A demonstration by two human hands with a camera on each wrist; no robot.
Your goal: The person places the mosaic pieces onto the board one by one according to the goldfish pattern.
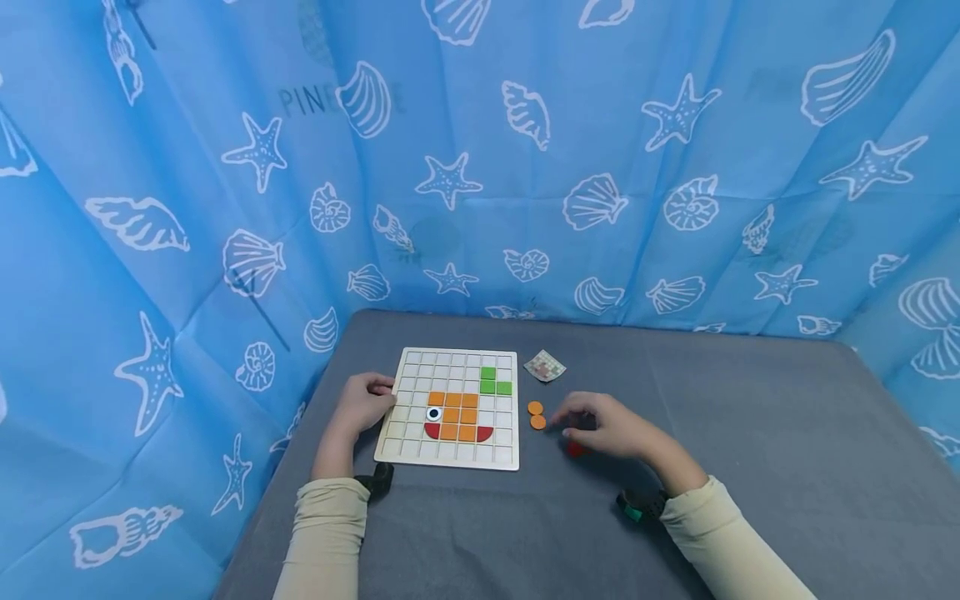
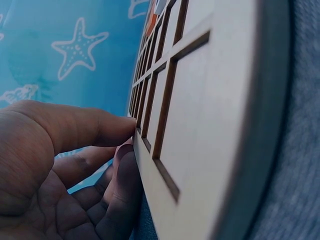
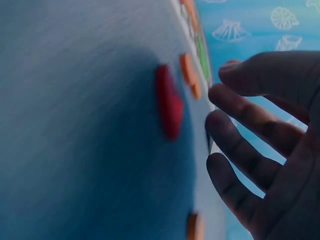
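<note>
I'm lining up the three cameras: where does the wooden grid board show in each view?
Head: the wooden grid board lies left of centre on the grey table, the left hand at its left edge.
Left wrist: it fills the middle and right, seen edge-on, with fingers on its rim.
Right wrist: barely in it; only a blurred strip at top centre.
Shared landmark: the blue seashell curtain.

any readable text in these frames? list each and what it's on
"PINE": faint grey print on the blue seashell backdrop, partly covered by a white shell drawing; the letters after it are too faint to read.
The small patterned card beside the wooden grid board: too small to tell any text.
Wrist views: no text.
</note>
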